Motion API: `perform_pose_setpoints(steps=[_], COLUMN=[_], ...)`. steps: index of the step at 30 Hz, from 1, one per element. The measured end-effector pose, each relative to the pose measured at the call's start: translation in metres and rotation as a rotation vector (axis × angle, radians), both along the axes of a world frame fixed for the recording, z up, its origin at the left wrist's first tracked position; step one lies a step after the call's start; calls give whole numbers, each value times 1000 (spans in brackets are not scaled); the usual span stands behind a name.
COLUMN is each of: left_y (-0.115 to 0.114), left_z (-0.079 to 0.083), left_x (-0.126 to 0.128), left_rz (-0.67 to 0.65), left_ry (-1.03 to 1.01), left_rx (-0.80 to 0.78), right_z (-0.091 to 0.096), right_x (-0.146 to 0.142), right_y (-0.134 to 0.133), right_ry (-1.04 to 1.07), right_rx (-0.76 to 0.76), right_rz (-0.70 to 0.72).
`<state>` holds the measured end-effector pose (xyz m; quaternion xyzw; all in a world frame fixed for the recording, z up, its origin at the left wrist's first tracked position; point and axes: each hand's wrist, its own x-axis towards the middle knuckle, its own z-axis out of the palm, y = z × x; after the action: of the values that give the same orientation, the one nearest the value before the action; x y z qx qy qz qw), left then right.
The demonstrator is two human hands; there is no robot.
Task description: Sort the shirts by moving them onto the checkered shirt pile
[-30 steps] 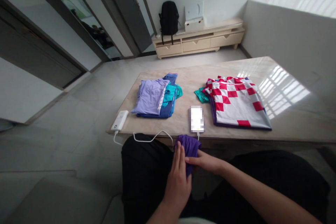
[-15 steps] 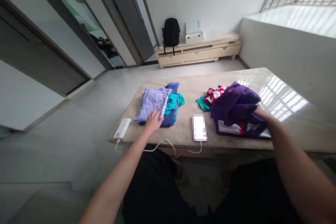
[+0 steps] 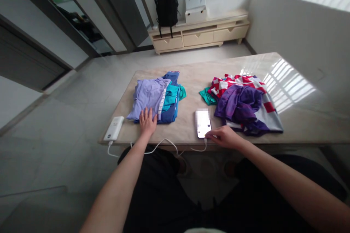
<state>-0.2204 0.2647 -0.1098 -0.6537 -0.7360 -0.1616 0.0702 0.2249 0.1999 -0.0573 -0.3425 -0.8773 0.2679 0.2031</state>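
My left hand lies flat with spread fingers on a folded lavender garment. That garment tops a pile with teal cloth and dark blue cloth. At the table's front edge, my right hand has its thumb and forefinger drawn close at the lower right corner of a lit smartphone. A white cable plugs in right beside those fingertips. Behind this hand, a crumpled purple garment rests on a red-and-white checked garment, with green cloth poking out at the left.
A white power bank lies at the table's left front corner, and its cable hangs over the edge. Beyond stands a low cabinet with a black backpack and a white box on it.
My right hand has let go of the purple garment, which now lies crumpled, and moved left to the smartphone. My left hand stays on the lavender garment. The view has tilted down.
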Motion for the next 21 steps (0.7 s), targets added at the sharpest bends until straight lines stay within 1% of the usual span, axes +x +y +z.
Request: perform_pose_setpoints(steps=[4, 11, 15, 21], left_y=[-2, -2, -2, -3], left_z=[0, 1, 1, 5], left_x=[0, 3, 4, 6], left_rz=[-2, 4, 5, 2], left_ry=[-3, -19, -19, -18], left_rx=[8, 13, 10, 2], right_z=[-1, -8, -7, -3], right_x=[2, 12, 16, 13], right_y=[-2, 5, 9, 9], right_ry=[-36, -67, -53, -27], right_rx=[5, 8, -30, -87], right_rz=[24, -66, -87, -101])
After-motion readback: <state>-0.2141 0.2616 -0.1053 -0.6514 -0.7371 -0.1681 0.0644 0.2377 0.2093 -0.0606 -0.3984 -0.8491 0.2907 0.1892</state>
